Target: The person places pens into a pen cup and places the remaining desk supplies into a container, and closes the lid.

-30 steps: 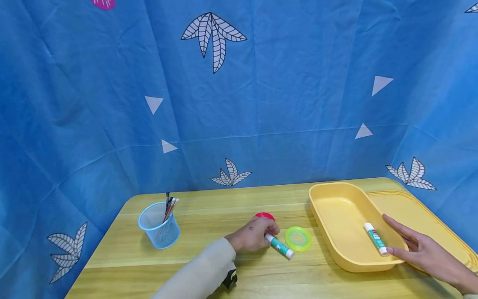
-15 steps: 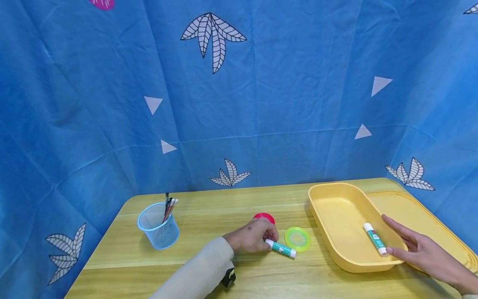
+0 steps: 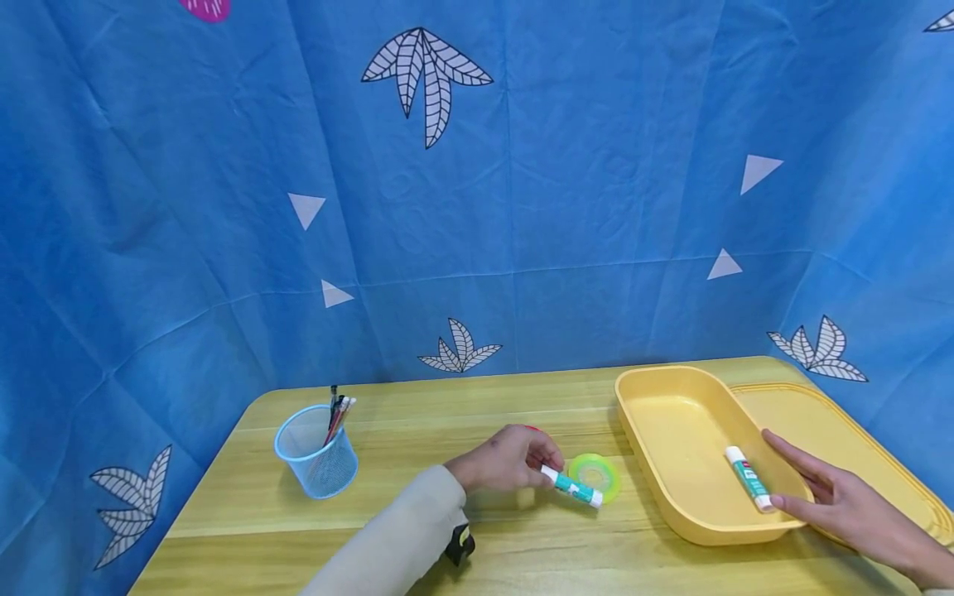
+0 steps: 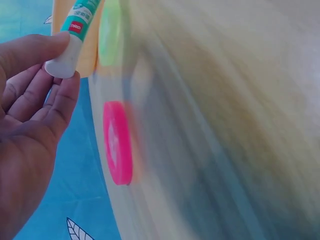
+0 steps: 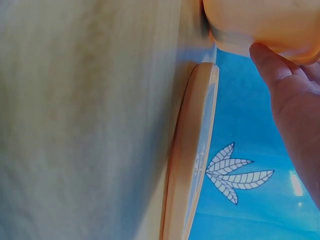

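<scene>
Against a blue cloth backdrop printed with white leaves and triangles, a light wooden table carries a handful of desk items. Largest on it is a deep yellow tray at the right, standing just beside a flat yellow lid that lies against the table's right edge. One green-and-white glue stick lies inside the tray, near its right wall. At the left of the table stands a blue mesh pen cup with a few pens upright in it, well apart from everything else.

The person's right hand rests with straight, spread fingers on the tray's near right corner, the thumb pressed to the outer wall in the right wrist view; it grips nothing. The left hand, in a cream sleeve, pinches the white capped end of a second glue stick between thumb and fingertips, holding it lifted just above the table, its far end pointing toward the tray. Directly behind that stick lies a green tape roll, flat on the wood. A pink disc lies near the left hand; in the head view it is almost wholly hidden behind the knuckles.
</scene>
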A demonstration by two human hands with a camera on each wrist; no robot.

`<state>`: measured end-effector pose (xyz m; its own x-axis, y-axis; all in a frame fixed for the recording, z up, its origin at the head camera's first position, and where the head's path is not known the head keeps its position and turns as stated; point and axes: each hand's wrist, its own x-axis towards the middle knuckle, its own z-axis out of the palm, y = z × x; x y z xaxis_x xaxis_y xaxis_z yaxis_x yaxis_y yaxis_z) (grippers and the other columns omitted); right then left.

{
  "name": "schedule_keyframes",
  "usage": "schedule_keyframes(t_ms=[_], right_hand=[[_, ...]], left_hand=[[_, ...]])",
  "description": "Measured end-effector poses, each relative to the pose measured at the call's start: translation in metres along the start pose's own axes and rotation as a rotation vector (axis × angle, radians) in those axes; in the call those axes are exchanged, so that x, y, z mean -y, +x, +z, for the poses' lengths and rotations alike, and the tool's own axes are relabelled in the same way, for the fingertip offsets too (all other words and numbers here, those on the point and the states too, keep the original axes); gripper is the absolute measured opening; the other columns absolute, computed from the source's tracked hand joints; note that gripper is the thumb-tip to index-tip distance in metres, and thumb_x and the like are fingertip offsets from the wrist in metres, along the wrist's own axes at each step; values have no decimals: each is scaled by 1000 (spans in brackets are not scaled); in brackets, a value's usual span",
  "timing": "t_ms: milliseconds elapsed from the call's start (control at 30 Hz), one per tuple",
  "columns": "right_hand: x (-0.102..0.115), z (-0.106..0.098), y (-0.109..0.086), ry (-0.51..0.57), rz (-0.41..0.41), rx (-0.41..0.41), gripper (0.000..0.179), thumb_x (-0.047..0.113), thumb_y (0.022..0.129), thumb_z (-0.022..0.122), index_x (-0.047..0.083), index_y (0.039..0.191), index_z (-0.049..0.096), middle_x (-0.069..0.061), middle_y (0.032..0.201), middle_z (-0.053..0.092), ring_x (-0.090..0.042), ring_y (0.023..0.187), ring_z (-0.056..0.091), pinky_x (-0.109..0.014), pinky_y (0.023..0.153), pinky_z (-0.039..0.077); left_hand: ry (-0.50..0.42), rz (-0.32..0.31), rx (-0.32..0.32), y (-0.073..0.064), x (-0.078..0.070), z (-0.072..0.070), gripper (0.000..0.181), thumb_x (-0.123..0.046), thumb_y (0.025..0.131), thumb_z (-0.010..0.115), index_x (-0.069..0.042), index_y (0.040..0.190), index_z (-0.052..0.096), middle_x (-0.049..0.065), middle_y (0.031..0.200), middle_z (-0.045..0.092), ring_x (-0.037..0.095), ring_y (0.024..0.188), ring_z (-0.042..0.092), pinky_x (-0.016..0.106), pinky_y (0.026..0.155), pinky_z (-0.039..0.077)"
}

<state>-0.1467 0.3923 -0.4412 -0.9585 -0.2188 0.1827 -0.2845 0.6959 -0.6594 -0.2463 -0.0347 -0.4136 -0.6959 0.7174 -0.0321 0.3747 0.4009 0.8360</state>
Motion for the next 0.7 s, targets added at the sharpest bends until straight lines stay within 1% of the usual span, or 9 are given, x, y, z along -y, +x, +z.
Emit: schedule_keyframes(t_ms=[167,300,500,700], right_hand=[[-1,0,-1,5,-3,-2,75,15,98,65,14,160,23,45,140,17,33,116,20,5,85,27],[-2,0,-1,20,-10,4,75,13,98,65,14,160,22,44,142,17,32,117,20,4,85,27],[-3,0,-1,22,-28,-4,75,11,98,65,14,160,23,43,143,18,32,119,21,4,87,27],[-3,0,0,38,-32,0,75,11,98,64,13,160,21,42,145,17,31,121,20,3,89,27]], left_hand=[[-47,41,-18,6,-4,-1,16,7,84,75,-2,97,72,-3,89,70,3,80,64,19,78,54],[-81,50,-27,14,-11,1,16,6,84,75,-2,98,72,-3,90,70,3,81,64,20,79,54],[-73,78,-42,28,-22,5,17,2,86,76,-2,102,71,-3,94,71,3,84,65,19,79,54],[-99,109,-48,39,-31,10,18,2,87,75,0,104,70,-1,97,72,2,84,65,18,79,54]])
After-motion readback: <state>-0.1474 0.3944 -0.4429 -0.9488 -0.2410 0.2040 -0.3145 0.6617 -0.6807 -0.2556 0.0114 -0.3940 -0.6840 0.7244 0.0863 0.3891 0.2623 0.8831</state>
